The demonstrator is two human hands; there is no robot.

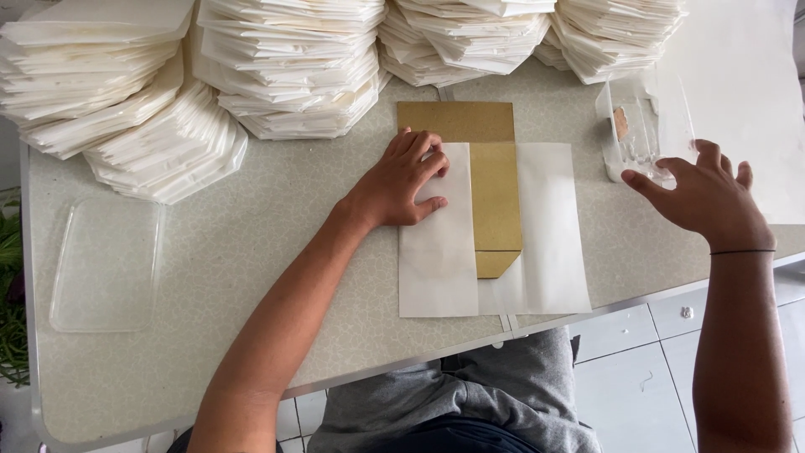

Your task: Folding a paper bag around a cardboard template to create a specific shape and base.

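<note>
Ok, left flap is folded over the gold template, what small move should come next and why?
Probably fold the right flap over the gold template. The left hand presses the left flap flat, while the right side lies unfolded and the right hand is off by the clear container.

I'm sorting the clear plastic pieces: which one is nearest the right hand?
The upright clear container at the table's right edge, just beyond the right hand. The other, a flat clear lid, lies far off at the table's left end.
</note>
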